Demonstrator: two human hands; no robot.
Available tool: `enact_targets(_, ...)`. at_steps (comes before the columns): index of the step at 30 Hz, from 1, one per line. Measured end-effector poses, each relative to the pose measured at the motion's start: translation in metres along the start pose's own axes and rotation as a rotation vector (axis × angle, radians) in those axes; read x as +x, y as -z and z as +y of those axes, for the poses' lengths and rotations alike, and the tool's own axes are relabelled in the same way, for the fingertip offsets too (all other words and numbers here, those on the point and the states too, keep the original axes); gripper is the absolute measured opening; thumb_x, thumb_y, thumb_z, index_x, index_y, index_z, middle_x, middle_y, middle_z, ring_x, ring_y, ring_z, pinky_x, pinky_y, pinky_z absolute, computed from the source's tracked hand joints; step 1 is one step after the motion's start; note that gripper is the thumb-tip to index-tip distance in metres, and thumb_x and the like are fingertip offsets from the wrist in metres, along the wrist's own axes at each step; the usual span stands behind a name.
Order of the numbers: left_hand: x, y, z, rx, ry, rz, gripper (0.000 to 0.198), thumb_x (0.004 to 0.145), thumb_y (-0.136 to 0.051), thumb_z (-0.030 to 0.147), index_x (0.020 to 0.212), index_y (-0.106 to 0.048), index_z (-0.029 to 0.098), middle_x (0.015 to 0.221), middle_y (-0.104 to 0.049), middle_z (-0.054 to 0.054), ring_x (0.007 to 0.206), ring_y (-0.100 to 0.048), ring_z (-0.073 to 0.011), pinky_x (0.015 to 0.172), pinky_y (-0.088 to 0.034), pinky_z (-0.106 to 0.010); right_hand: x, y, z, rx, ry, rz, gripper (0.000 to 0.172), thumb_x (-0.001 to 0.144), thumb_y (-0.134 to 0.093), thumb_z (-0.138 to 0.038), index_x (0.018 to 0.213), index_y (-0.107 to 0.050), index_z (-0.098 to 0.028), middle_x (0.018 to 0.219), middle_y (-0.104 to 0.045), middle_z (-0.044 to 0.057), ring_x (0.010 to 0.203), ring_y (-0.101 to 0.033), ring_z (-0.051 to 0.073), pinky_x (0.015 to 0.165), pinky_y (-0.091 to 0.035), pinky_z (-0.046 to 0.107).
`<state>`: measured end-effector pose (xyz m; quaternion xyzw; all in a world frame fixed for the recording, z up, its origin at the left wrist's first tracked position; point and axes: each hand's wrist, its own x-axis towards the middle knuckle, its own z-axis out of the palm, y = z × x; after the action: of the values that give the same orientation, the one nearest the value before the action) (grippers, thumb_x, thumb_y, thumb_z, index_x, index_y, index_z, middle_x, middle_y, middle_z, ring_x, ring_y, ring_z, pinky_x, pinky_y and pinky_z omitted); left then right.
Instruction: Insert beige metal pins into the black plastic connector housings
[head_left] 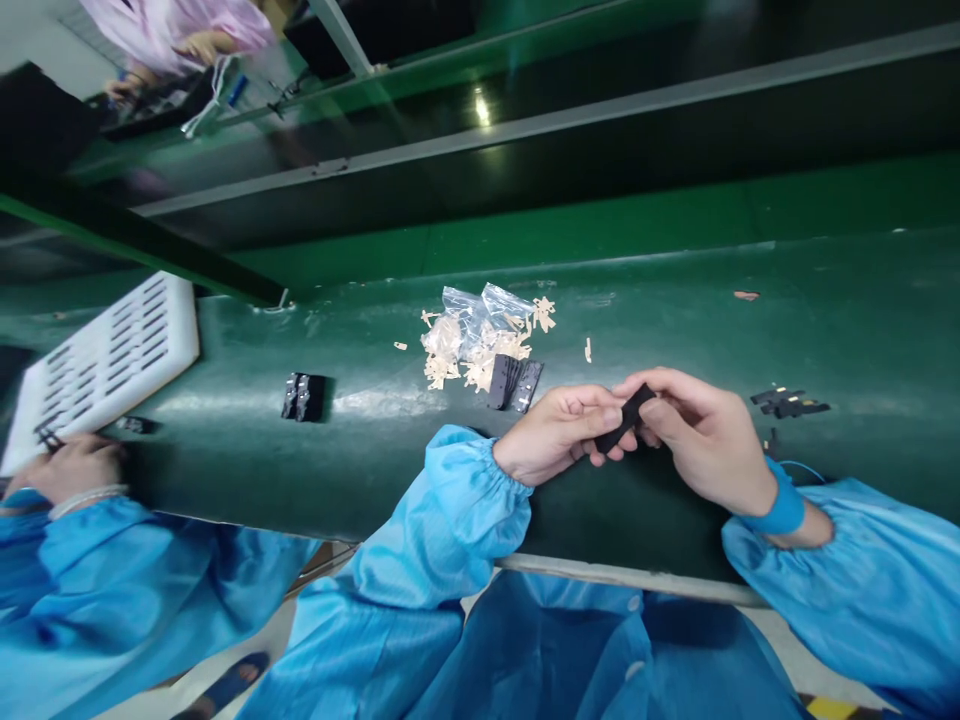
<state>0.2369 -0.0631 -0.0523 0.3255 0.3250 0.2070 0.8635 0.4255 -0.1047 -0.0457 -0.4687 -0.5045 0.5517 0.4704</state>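
Observation:
A small black rectangular piece [625, 420] is held between both hands over the green bench. My left hand [566, 425] grips its lower left end, thumb on top. My right hand [694, 430], with a blue band at the wrist, pinches the upper right end between thumb and fingers. Just left of my left hand lies a fanned stack of flat black plates [514, 382]. Behind that stack are many thin cream-coloured pieces [441, 372] and clear plastic bags [472, 318]. To the right of my right hand is a small pile of black parts with gold bits [789, 403].
Two black blocks [304, 397] stand side by side left of centre. At far left a co-worker's hand [79, 468] works beside a white slotted tray [124, 345]. A green post [150, 245] slants over the bench. Another person in pink [187, 30] sits across.

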Motion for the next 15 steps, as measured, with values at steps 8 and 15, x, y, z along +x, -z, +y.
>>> enact_targets(8,0.002,0.001,-0.002,-0.026,-0.010,0.018,0.050,0.072,-0.091,0.050,0.094,-0.067,0.012,0.073,-0.071,-0.001,0.060,-0.065,-0.0070,0.047,-0.043,-0.014,0.000,0.004,-0.002,-0.046,-0.006,-0.101,0.029,0.093,-0.077,-0.037,0.118,-0.069,-0.023,0.085,-0.074,0.002,0.073,-0.075,0.018,0.072,-0.060,0.030)
enact_targets(15,0.001,0.000,-0.002,0.025,-0.018,-0.024,0.045,0.076,-0.088,0.050,0.088,-0.065,0.013,0.076,-0.073,-0.002,0.061,-0.066,-0.0072,0.049,-0.044,-0.015,0.002,0.014,0.002,-0.041,-0.016,-0.033,0.035,0.103,-0.061,-0.051,0.098,-0.077,-0.020,0.076,-0.067,0.003,0.059,-0.056,0.014,0.056,-0.046,0.028)
